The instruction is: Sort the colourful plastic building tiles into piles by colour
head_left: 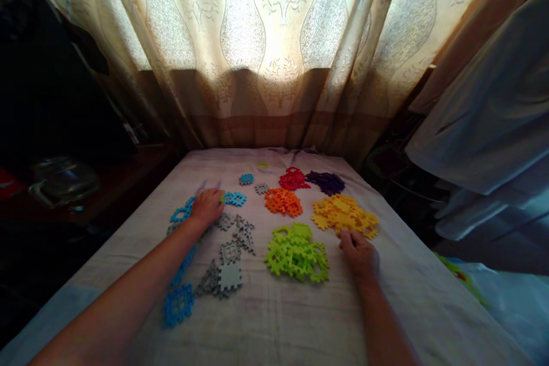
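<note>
Head view. The work surface is a bed [274,320] covered with a pale sheet; a patterned curtain [274,40] hangs behind its far edge.

Colour groups of flat interlocking pieces on the sheet, counted by group:
1. One lime green pile [295,251], near centre, between the two hands.
2. One yellow pile [343,214], right of centre.
3. One orange pile [283,202], beyond the green pile.
4. One red pile [293,179], beyond the orange pile.
5. One purple pile [326,182], just beside the red pile on its right.
6. One loose spread of grey pieces [229,251], left of the green pile; individual count cannot be told.
7. Blue pieces [178,303], scattered along the left forearm, with two further blue pieces lying apart beyond the left hand.

Pieces inside each pile overlap and cannot be counted singly.

Left hand [207,206]: palm down on the blue pieces at the far left of the spread, fingers curled together over them; whether a piece is actually clamped cannot be told.

Right hand [359,254]: resting on the sheet just beside the near edge of the yellow pile, fingers drawn together with the tips at the pile edge; a grip on a yellow piece is not discernible.

Two hands are in view, both the person's own
</note>
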A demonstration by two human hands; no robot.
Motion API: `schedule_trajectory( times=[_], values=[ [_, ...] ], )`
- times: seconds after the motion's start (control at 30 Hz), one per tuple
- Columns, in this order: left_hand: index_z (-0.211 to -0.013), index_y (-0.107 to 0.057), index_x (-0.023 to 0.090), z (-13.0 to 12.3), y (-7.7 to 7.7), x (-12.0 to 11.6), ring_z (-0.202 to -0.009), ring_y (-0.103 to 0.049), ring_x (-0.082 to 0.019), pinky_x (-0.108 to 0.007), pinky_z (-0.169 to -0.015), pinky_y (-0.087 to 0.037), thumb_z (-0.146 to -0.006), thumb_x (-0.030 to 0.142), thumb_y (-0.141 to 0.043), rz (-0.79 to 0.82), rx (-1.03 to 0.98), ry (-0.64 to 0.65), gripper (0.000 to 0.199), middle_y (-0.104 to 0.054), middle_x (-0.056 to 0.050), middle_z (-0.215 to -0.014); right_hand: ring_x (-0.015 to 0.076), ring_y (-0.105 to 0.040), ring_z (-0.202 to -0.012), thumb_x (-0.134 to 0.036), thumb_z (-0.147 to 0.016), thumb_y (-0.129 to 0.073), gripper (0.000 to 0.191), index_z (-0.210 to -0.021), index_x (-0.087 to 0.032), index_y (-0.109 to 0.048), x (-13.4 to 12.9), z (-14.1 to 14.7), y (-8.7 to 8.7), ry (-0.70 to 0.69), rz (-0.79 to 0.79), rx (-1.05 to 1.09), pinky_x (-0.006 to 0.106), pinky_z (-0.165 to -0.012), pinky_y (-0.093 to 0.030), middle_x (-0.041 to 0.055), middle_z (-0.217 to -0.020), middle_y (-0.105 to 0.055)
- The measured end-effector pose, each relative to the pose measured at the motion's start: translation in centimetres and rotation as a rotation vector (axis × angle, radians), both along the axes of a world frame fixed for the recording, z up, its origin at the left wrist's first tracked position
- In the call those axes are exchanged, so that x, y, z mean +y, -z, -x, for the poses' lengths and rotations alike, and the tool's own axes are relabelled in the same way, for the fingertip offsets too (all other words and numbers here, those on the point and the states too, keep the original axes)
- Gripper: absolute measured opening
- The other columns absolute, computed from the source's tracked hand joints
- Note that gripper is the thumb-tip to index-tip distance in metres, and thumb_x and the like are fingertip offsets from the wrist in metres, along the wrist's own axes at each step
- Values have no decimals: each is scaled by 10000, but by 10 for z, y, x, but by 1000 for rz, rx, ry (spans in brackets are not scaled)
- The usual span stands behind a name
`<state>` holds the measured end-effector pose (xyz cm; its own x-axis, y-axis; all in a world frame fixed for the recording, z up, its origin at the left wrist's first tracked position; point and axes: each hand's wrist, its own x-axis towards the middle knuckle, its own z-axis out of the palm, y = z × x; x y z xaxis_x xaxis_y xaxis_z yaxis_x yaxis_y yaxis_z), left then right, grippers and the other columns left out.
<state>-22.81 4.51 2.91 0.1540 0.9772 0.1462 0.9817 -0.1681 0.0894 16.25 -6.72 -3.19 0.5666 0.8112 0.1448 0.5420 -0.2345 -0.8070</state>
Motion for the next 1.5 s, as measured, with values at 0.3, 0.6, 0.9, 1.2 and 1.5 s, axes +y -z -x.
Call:
schedule_trajectory(
  times=[0.3, 0.6, 0.9, 1.2, 1.5],
  values=[
    [-1200, -625, 243, 19, 11, 12, -1206, -544, -279, -481, -1057, -287, -863, 238, -474, 37, 105, -99, 369, -601, -100, -1336, 169, -577, -545, -637, -713, -422, 485, -636, -228, -671, 1, 1, -1, 6, 4, -18, 257, -565, -434, 22, -553, -620],
    [-1069, -664, 238, 17, 9, 9, -1180, -555, -262, -436, -1035, -296, -855, 248, -497, -31, 98, -85, 273, -640, -88, -1262, 177, -579, -549, -617, -729, -426, 468, -651, -225, -671, 1, -1, 2, -6, -16, -21, 258, -555, -423, 27, -557, -630],
    [-1036, -642, 209, -13, 3, -4, -1178, -564, -265, -481, -1079, -304, -877, 267, -503, -131, -25, 109, 219, -640, -101, -1261, 189, -603, -604, -647, -744, -398, 511, -642, -222, -662, 0, 0, 1, -26, -42, -29, 266, -588, -439, 46, -586, -648],
    [-1005, -636, 259, -115, 12, -65, -1143, -595, -198, -470, -1103, -303, -867, 311, -582, -16, -198, 431, 157, -668, -25, -1220, 193, -597, -586, -654, -715, -394, 505, -603, -228, -640, 1, 2, -1, 4, -45, -21, 277, -576, -427, 51, -568, -651],
    [-1030, -611, 247, -140, 8, -90, -1102, -614, -205, -494, -1123, -241, -840, 389, -636, 111, -353, 390, 239, -703, -28, -1138, 192, -603, -602, -629, -712, -400, 476, -616, -228, -637, -2, 3, -7, -12, -7, 5, 278, -599, -431, 44, -579, -652]
  ],
)
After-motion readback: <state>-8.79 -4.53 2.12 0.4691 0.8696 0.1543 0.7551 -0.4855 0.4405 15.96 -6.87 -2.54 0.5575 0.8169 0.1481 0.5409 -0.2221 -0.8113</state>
